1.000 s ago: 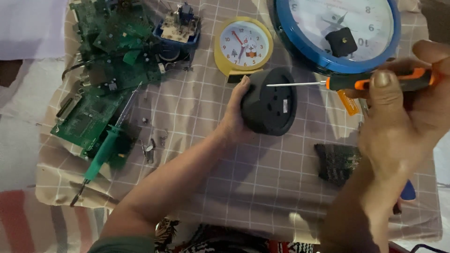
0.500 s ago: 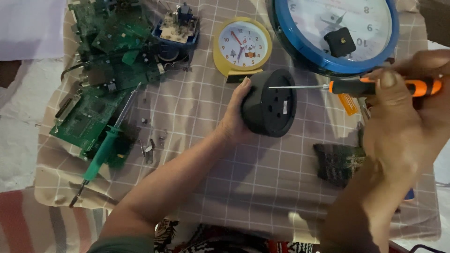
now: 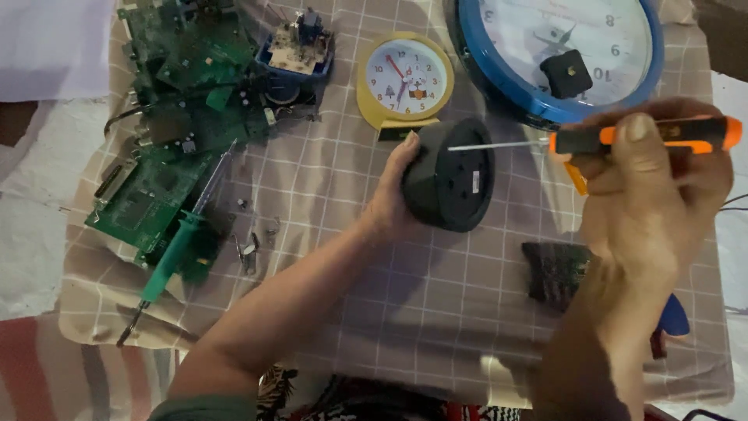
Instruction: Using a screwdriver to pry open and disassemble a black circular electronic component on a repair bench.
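Both forearms are bare from wrist to elbow. The left hand (image 3: 393, 206) and right hand (image 3: 647, 195) carry no rings, watch or gloves. At the lower left of the frame, a dark green sleeve edge (image 3: 204, 408) shows above the left elbow.

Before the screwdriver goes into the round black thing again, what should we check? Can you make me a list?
1. Left hand has a grip on the round black clock body: ok.
2. Right hand holds the orange-handled screwdriver firmly: ok.
3. Screwdriver tip sits at the clock body's back face: ok.
4. Tip seated in a screw head: cannot tell, too small.
5. Yellow alarm clock and blue wall clock apart from the shaft: ok.
6. Loose small metal parts lie away from both hands: ok.
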